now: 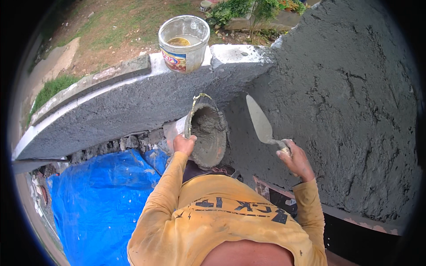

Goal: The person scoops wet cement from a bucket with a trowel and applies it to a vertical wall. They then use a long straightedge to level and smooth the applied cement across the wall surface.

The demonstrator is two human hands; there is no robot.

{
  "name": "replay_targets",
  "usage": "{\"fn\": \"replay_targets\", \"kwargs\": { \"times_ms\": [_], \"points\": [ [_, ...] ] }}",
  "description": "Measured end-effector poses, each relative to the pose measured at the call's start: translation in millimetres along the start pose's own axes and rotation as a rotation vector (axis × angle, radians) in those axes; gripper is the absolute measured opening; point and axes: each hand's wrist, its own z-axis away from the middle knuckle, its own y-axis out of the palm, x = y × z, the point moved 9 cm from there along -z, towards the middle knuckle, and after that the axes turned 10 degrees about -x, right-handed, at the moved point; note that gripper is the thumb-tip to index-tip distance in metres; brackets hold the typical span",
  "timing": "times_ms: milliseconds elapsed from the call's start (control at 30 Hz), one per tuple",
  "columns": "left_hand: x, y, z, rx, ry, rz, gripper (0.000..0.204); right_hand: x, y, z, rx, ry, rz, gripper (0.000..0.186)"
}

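Head view: I note left hand (184, 144) gripping grey mortar-caked round bucket (212, 153), tilted apparently for access; right hand (296, 160) gripping pointed metal trowel (259, 119).

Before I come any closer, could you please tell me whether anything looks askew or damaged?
Yes: ragged, crack-like furrows break the grey plastered wall on the right, making it uneven. The mortar bucket appears tipped in the left hand, but no spill shows.

Trowel (259, 119): handle mostly hidden by the right hand (296, 160)
Tilted bucket (214, 150): base out of sight
Gray wall (337, 97): cut off above
Blue tarp (97, 195): cut off below
Far tub (205, 6): contents too small to tell
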Motion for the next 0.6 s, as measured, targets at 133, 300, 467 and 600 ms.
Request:
{"fn": "replay_targets", "kwargs": {
  "times_ms": [133,300,467,600],
  "points": [
    [-14.5,1.3,16.7,0.032,0.090,0.085,0.043,-20.0,191.6,-11.4,0.662,-0.195,0.266,0.041],
    [-50.4,-7.2,48.9,0.112,0.172,0.003,0.040,-20.6,227.8,-55.0,0.202,-0.190,0.334,0.041],
    [-15.9,1.6,19.8,0.051,0.028,0.331,0.037,-21.8,171.1,-31.9,-0.080,-0.244,0.239,0.044],
    [-33.7,-7.2,18.1,-0.013,-0.006,0.467,0.032,-24.9,118.9,-35.7,-0.217,-0.293,0.215,0.044]
  ]
}}
